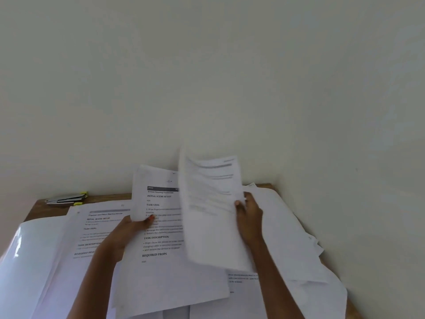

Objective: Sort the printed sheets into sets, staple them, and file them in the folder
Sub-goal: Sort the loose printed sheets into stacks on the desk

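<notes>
Pale wall; printed sheets (287,226) cover the bench (36,209). Left hand (128,229) pinches a headed page (161,245), right hand (249,217) pinches a blurred page (211,203), each grip at an edge; match headings before stacking

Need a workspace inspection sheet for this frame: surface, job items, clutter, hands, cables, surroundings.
Surface: wooden table, mostly under paper.
Job's things: loose sheets spread across it; stapler at the far left edge; glossy white cover at near left, probably the folder.
Clutter: nothing seen.
Hands: left hand pinches a printed sheet; right hand grips a second sheet, blurred.
Cables: nothing seen.
Surroundings: plain wall behind and to the right.
</notes>
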A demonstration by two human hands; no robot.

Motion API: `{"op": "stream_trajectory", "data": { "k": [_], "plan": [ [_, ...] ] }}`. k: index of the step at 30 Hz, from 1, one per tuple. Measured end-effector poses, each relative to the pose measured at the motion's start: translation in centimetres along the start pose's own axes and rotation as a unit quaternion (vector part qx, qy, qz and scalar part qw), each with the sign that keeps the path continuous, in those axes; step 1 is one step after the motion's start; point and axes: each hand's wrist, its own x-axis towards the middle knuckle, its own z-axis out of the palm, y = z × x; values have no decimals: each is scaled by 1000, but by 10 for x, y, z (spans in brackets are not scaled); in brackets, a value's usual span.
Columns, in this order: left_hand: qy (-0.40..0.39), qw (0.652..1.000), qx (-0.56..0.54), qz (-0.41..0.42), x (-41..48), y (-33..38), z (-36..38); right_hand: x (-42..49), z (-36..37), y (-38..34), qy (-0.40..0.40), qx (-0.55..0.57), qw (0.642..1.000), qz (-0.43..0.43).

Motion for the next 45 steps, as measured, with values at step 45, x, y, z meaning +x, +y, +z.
{"op": "stream_trajectory", "data": {
  "k": [45],
  "plan": [
    [52,998,-24,27,-4,0,-29,-2,-65,45,-146,-167,954,203]
  ]
}}
